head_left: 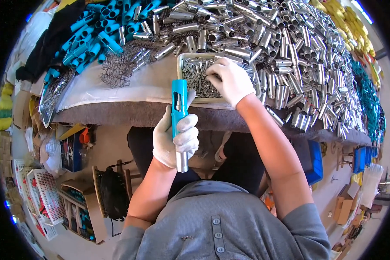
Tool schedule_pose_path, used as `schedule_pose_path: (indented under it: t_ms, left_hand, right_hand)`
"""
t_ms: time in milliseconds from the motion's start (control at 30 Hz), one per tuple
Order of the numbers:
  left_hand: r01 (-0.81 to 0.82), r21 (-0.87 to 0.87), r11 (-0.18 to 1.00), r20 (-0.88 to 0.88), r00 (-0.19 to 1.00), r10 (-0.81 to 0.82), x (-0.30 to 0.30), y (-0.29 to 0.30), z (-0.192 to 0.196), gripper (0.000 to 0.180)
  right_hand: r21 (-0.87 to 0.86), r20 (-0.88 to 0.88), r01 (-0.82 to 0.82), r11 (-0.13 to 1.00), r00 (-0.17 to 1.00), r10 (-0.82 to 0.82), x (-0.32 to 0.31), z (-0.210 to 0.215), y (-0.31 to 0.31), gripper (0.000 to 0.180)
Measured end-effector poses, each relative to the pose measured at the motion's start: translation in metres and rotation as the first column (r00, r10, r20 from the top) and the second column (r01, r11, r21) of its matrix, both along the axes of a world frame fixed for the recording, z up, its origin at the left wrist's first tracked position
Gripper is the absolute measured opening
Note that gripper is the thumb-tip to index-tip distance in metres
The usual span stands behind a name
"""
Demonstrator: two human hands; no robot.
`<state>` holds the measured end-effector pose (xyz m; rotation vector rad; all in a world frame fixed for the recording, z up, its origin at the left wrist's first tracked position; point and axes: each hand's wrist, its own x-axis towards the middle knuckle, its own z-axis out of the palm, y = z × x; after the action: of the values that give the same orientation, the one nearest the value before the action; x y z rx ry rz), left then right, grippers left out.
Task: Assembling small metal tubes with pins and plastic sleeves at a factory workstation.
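Fingers of left hand [176, 139] wrapped around blue-and-metal tube [179, 119], frame centre; right hand [230, 80] fingertips pinching into pin tray [183, 58]; assembly seemingly unfinished, many tubes left.

left hand [176, 138] grips an upright blue-and-metal tube [179, 117]; right hand [230, 80] reaches into the tray [183, 60] of small pins [198, 80], farther off.

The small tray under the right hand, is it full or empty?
Full: small grey metal pins cover the tray, and the right hand reaches into them.

White gloves, grey buttoned shirt
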<state>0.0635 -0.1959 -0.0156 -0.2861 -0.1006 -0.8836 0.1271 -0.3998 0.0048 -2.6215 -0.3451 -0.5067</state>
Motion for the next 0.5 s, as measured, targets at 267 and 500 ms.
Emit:
schedule_pose_path:
  t_ms: [267,500]
  left_hand:
    - [-0.030,0.099,0.995,-0.015,0.999,0.031,-0.011,0.004,0.009,0.052]
    - [-0.045,0.048,0.998,-0.012,0.999,0.046,-0.018,0.012,0.011,0.052]
  right_hand:
    - [-0.313,-0.151,0.047,0.949,0.984,-0.099,0.001,0.012,0.001,0.010]
    - [-0.371,-0.121,0.020,0.928,0.990,-0.070,0.002,0.014,0.013,0.014]
